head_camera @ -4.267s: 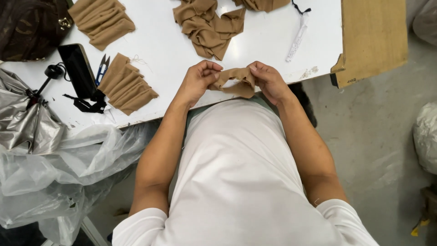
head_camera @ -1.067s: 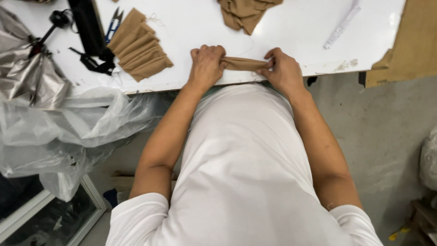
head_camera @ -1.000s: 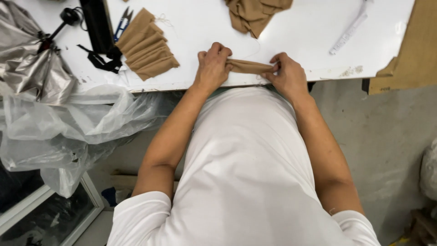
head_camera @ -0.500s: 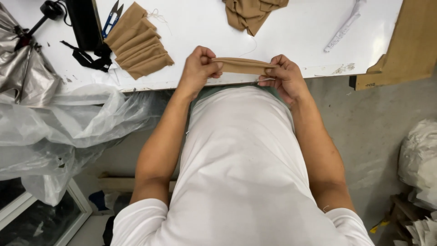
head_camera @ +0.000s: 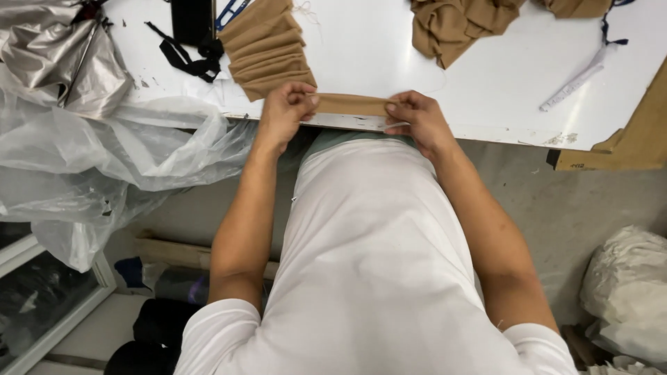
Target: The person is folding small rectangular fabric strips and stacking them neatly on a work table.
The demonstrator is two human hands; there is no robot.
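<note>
While the person stands close against the near edge of the white surface point(head_camera: 431, 76), both hands pinch one folded tan fabric strip point(head_camera: 351, 104) stretched level between them, right at that edge: the left hand point(head_camera: 286, 111) has its fingers point(head_camera: 306, 101) closed on the strip's left end, and the right hand point(head_camera: 417, 118) has its fingers point(head_camera: 396, 109) closed on the right end. Just beyond the left hand lies one stack of folded tan pieces point(head_camera: 267, 45). Further back sit two loose heaps of tan fabric point(head_camera: 462, 24), one black strap point(head_camera: 191, 59) and one white ruler-like strip point(head_camera: 577, 80). Crumpled clear plastic sheeting point(head_camera: 118, 153) hangs off the left.
</note>
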